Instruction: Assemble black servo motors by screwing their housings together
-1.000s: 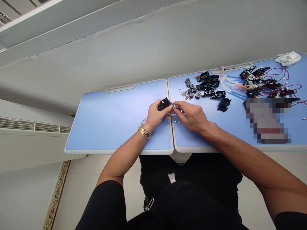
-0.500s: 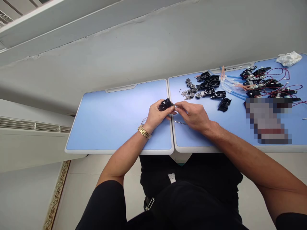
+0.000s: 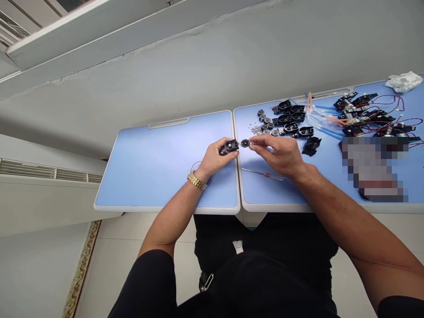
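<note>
My left hand [image 3: 215, 160] is closed on a black plastic housing [image 3: 228, 147], held over the gap between two blue tables. Just right of it, the thumb and fingers of my right hand [image 3: 278, 152] pinch a small round black part [image 3: 245, 143] by its right side. The part and the housing are apart. Under my right hand a screwdriver [image 3: 266, 175] with a clear and red handle lies on the right table. Behind that hand are several round parts [image 3: 264, 118], a scatter of small screws [image 3: 256, 130] and several black housings [image 3: 291, 128].
Blue and orange tubes [image 3: 314, 117] and black assemblies with red wires [image 3: 367, 112] cover the back right. A blurred, pixelated object [image 3: 374, 168] lies nearer. White crumpled tissue [image 3: 403, 82] sits in the far right corner. The left table [image 3: 159, 163] is at left.
My right hand has moved right, away from the housing, and the round part now shows in its fingers. The housing in my left hand has turned. More of the screwdriver shows.
</note>
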`<state>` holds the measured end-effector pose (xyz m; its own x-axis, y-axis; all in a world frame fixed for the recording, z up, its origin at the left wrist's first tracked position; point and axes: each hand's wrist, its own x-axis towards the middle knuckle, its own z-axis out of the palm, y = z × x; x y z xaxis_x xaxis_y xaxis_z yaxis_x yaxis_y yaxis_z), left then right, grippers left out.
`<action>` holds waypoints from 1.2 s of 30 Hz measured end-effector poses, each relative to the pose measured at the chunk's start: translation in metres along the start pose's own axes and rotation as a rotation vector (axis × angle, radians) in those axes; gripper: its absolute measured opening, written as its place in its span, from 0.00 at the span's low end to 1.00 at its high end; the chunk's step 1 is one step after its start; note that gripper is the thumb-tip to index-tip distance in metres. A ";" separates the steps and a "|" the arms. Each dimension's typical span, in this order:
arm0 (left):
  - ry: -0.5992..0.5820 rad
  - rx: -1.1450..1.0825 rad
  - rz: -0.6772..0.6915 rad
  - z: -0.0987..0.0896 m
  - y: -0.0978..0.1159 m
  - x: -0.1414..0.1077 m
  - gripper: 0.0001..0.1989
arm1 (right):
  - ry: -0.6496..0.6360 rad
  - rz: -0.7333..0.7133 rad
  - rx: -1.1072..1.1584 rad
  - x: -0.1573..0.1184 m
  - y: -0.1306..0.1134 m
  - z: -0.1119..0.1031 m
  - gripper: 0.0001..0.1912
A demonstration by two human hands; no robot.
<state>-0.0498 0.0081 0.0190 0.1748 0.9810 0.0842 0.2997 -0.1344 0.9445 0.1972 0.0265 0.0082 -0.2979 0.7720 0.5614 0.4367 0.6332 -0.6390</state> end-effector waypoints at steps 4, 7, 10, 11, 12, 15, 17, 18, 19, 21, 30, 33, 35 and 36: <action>-0.070 0.082 0.077 0.000 -0.006 0.000 0.16 | 0.004 -0.008 -0.014 0.001 0.001 -0.006 0.10; -0.102 0.108 0.164 0.001 -0.010 0.000 0.17 | -0.023 -0.044 -0.012 0.001 0.001 -0.007 0.09; -0.137 0.129 0.194 0.002 -0.012 0.000 0.16 | -0.074 -0.100 0.004 0.001 -0.001 -0.006 0.09; -0.146 0.137 0.192 0.002 -0.011 0.000 0.16 | -0.094 -0.115 -0.001 0.001 -0.001 -0.006 0.10; -0.152 0.145 0.190 0.002 -0.011 0.000 0.16 | -0.116 -0.126 -0.012 0.001 -0.002 -0.005 0.10; -0.178 0.163 0.192 0.002 -0.010 0.000 0.14 | -0.168 -0.162 -0.060 0.000 -0.002 -0.004 0.12; -0.197 0.167 0.202 0.002 -0.009 0.000 0.13 | -0.175 -0.197 -0.086 -0.001 -0.001 -0.003 0.13; -0.207 0.166 0.211 0.002 -0.008 -0.001 0.13 | -0.171 -0.216 -0.094 -0.002 0.000 -0.002 0.14; -0.216 0.164 0.220 0.002 -0.008 -0.001 0.12 | -0.164 -0.235 -0.100 -0.002 0.001 -0.002 0.14; -0.234 0.161 0.240 0.003 -0.008 -0.001 0.12 | -0.154 -0.263 -0.109 -0.002 0.001 -0.001 0.15; -0.251 0.210 0.261 0.003 -0.009 -0.003 0.13 | -0.122 -0.304 -0.024 0.001 -0.001 -0.003 0.13; -0.247 0.198 0.247 0.004 -0.009 -0.004 0.15 | -0.111 -0.296 -0.071 0.000 -0.003 -0.003 0.11; -0.237 0.188 0.239 0.005 -0.009 -0.004 0.16 | -0.094 -0.313 -0.106 0.000 -0.004 -0.002 0.11; -0.232 0.187 0.235 0.005 -0.009 -0.004 0.16 | -0.084 -0.328 -0.118 -0.001 -0.005 -0.002 0.10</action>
<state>-0.0489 0.0045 0.0082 0.4609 0.8653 0.1971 0.3882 -0.3963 0.8320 0.1969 0.0230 0.0116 -0.5054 0.5335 0.6783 0.4001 0.8413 -0.3636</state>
